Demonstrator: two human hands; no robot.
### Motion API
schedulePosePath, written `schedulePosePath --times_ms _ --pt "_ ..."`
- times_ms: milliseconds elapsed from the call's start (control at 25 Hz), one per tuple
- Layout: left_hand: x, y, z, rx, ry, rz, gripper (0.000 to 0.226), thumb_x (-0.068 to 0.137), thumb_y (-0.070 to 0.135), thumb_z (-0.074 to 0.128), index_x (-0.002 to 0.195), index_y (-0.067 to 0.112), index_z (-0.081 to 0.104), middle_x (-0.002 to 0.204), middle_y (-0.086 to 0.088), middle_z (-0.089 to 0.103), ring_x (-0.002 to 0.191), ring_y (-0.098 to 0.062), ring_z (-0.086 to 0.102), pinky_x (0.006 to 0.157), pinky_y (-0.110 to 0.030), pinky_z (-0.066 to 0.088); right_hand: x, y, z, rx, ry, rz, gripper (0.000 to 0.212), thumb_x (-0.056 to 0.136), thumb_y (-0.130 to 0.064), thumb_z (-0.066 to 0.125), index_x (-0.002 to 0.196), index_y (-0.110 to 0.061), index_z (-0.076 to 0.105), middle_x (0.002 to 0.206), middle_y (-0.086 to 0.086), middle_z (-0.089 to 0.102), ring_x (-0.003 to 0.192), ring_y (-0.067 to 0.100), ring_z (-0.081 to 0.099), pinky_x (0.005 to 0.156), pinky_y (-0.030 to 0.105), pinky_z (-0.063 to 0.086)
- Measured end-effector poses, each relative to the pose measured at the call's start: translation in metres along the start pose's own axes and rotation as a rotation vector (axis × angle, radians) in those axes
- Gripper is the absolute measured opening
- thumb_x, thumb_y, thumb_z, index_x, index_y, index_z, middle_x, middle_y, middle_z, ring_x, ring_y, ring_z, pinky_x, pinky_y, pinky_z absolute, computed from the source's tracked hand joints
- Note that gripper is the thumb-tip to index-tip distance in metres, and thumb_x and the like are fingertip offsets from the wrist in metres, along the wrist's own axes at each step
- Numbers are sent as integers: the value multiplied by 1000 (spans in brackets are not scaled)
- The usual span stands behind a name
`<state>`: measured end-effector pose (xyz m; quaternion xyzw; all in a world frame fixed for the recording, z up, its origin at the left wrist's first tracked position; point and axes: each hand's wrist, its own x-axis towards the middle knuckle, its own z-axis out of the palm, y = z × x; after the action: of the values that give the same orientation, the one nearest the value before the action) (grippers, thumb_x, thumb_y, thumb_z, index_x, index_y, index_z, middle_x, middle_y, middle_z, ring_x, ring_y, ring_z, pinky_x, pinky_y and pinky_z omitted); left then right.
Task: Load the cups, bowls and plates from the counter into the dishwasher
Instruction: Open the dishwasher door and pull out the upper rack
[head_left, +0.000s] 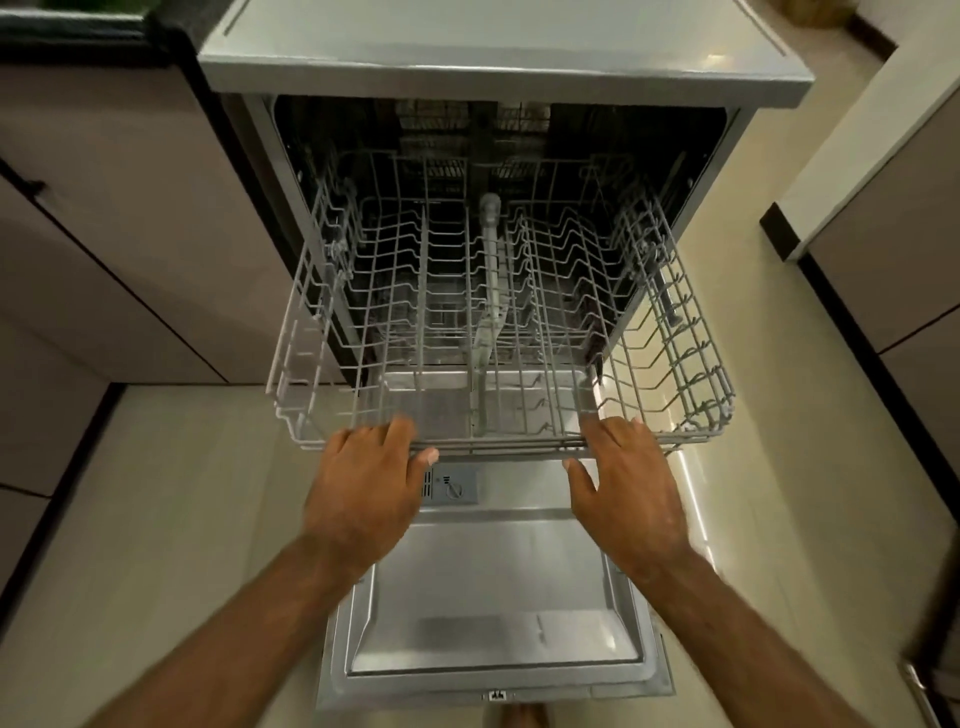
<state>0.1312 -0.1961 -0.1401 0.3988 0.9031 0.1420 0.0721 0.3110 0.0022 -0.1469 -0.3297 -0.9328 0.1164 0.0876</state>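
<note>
The dishwasher (498, 67) stands open, its steel door (498, 597) folded down flat towards me. The upper wire rack (675, 364) is pulled out over the door and holds no dishes. My left hand (363, 483) grips the rack's front rail left of centre, fingers curled over the wire and thumb under it. Right of centre, my right hand (628, 483) holds the same rail in the same way. No cups, bowls or plates are in view.
Brown cabinet fronts (119, 234) line the left side and another cabinet (893, 249) stands at the right. The pale tiled floor (182, 519) surrounds the door. A detergent dispenser (452, 486) sits on the inner door. My toes (522, 716) show below the door edge.
</note>
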Motion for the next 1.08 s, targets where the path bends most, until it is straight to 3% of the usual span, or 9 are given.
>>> schedulePosePath --times_ms 200,480,680,1080 --pt "-40 6 3 6 0 -18 24 102 50 44 104 30 56 89 12 63 86 -14 58 96 -37 42 -39 -1 0 20 21 15 46 88 -28 72 129 -10 62 108 3 67 105 22 57 98 41 51" --pt "-77 9 14 79 13 -17 35 103 56 40 105 28 61 90 10 68 88 -16 64 92 -39 47 -80 0 1 -23 20 36 44 85 -28 75 125 -10 65 108 2 67 106 23 62 110 44 45" --pt "-94 9 19 125 41 10 41 100 59 35 97 27 59 86 10 66 85 -17 63 90 -39 45 -93 -6 -1 -51 -22 81 46 85 -38 72 124 -13 66 105 0 65 103 22 59 94 42 52" --pt "-101 12 18 154 23 -15 53 104 63 22 88 27 58 76 11 65 74 -19 62 81 -41 46 -103 -16 -6 -59 34 135 65 91 -73 42 117 -19 66 100 -1 65 97 21 60 91 43 51"
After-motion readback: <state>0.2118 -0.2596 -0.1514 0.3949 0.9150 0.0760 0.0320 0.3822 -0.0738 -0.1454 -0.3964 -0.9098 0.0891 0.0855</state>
